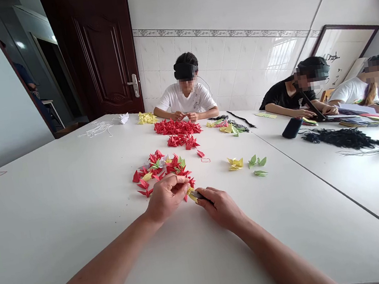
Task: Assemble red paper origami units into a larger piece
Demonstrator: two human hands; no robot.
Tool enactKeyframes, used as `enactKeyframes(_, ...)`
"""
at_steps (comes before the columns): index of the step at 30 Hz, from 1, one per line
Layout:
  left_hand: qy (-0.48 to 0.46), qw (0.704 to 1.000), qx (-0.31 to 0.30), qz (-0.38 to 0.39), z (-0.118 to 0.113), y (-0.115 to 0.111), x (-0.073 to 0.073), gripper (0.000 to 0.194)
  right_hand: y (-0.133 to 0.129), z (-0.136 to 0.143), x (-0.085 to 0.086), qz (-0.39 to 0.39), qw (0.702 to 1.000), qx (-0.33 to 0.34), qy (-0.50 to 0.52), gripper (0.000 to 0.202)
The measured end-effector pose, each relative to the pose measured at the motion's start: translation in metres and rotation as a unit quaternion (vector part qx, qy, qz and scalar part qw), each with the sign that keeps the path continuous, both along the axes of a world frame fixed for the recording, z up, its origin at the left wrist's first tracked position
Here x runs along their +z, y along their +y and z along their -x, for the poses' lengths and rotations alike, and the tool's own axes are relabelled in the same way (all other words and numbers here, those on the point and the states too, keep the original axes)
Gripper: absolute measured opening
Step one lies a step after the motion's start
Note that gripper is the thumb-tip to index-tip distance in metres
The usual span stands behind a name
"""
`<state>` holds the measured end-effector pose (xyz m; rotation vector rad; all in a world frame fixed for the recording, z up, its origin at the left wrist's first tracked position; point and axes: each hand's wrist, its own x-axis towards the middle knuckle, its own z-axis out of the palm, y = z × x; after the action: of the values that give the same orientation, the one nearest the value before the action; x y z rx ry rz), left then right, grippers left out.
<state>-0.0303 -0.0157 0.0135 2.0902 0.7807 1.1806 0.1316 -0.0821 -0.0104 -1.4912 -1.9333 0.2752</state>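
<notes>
Over the near middle of the table, my left hand (169, 196) is closed, with its thumb and fingers pinching a small yellow folded-paper piece (192, 197). My right hand (223, 207) is wrapped round a short dark-grey tool (199, 195), whose tip meets the yellow paper; its exact kind is hidden by the fingers. Just beyond my left hand lies a loose heap of folded paper cranes (157, 165), mostly red with some green, yellow and white. To the right rest several yellow cranes (235, 163) and a few green folded pieces (257, 161).
Red cranes (177, 129) are piled before a person in white (188, 95) across the table. Yellow stars or cranes (146, 118) and white strings (97, 129) lie far left. Black tassels (342, 138), a dark thread cone (292, 128) and two more people are at right.
</notes>
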Motion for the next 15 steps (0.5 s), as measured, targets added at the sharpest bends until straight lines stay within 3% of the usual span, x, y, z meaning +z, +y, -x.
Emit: enactKeyframes(15, 0.008, 1.000, 0.002, -0.009, 0.0007, 0.0006, 0.0013, 0.015, -0.0004, -0.0013, -0.0003, -0.004, 1.000, -0.001, 0.005, 0.016)
